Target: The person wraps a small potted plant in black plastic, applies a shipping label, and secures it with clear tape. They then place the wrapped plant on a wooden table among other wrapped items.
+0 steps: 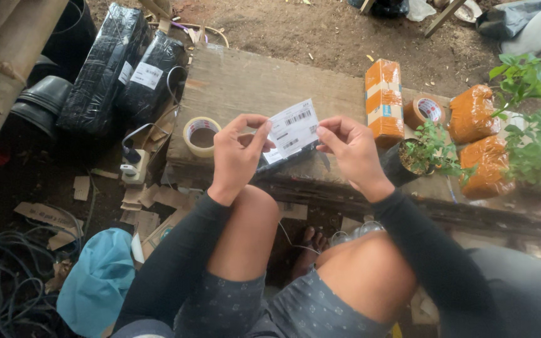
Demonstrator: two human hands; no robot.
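Both my hands hold a white shipping label (293,129) with barcodes over a worn wooden bench (245,81). My left hand (236,153) pinches the label's left edge between thumb and fingers. My right hand (349,147) pinches its right edge. A dark strip, perhaps the label's backing or a small black parcel, shows just under the label. Black sleeves cover both my forearms, and my bare knees are below.
A clear tape roll (201,135) lies on the bench's left end. An orange-taped box (384,101), a brown tape roll (425,110), two orange-wrapped parcels (472,114), and a small potted plant (417,156) sit at the right. Black wrapped parcels (104,69) lean at the far left. Cables and a blue bag lie on the ground.
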